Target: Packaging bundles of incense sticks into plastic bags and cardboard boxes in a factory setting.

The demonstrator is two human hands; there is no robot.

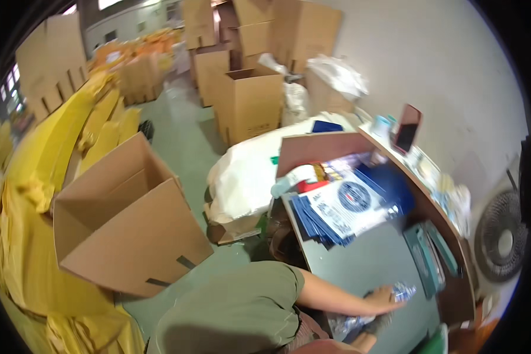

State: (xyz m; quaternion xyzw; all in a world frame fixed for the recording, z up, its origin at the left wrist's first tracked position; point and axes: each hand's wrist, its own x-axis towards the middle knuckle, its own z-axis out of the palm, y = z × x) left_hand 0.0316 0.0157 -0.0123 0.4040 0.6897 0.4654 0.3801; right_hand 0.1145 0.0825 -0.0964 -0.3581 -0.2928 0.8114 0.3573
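Observation:
My left arm in an olive sleeve reaches across a grey worktable [342,268], and my left hand [383,300] is closed over a crinkled clear plastic packet [403,291] with blue and white print. More clear plastic [349,323] shows just below the hand. Close by at the lower edge, my right hand [364,342] is partly cut off and its fingers are hidden. Farther up the table lies a stack of dark blue flat packs [320,224], with a white printed sheet [348,203] bearing a round blue emblem on top.
A teal box-shaped holder [423,259] stands along the table's right side. A brown raised board [318,144] edges the table. A phone [408,130] leans on the ledge, near a fan [504,236]. At left stand an open carton [135,218] and yellow sacks [47,159].

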